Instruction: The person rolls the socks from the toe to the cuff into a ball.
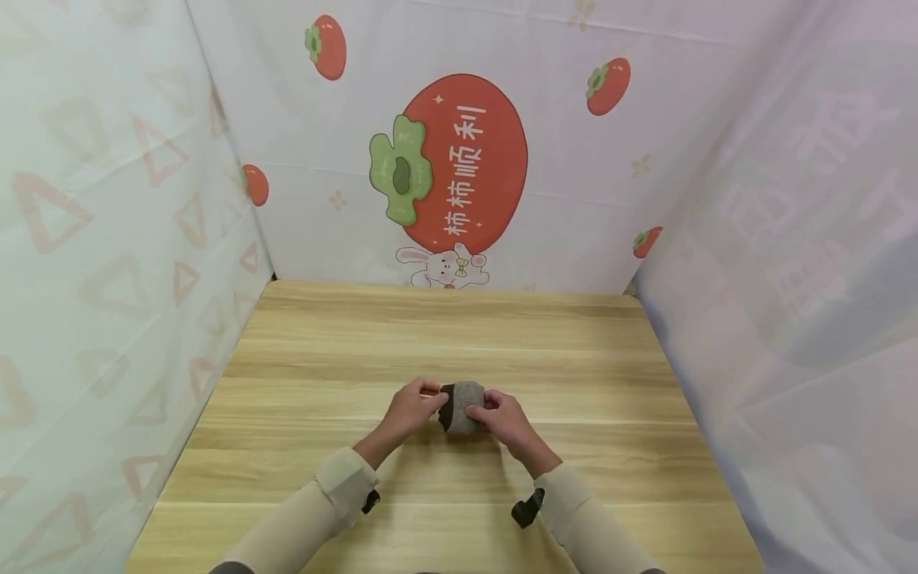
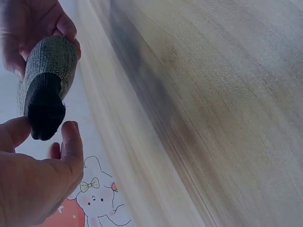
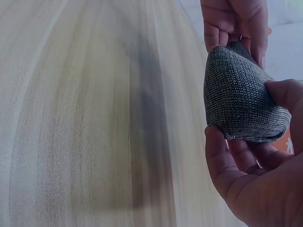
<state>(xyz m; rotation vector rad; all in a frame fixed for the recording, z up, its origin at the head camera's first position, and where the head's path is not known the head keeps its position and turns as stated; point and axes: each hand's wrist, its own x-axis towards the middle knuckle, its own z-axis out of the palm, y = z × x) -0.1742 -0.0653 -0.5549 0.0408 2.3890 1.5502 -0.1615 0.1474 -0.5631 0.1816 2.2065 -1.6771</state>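
Note:
A grey knitted sock [image 1: 468, 406] with a black end [image 2: 45, 106] is folded into a compact bundle, held above the wooden table between both hands. My right hand [image 1: 504, 416] grips the grey part, its thumb on the near face and its fingers curled round the edge; the knit [image 3: 241, 99] fills most of that grasp in the right wrist view. At the black end is my left hand [image 1: 413, 406], with thumb and fingertips around it. In the left wrist view the left thumb touches the black fabric, and the index fingertip is close beside it.
The light wooden table [image 1: 344, 351] lies beneath both hands. A white cloth backdrop [image 1: 559, 183] with printed persimmons and a rabbit stands along its far edge. Cloth walls [image 1: 107, 239] flank both sides.

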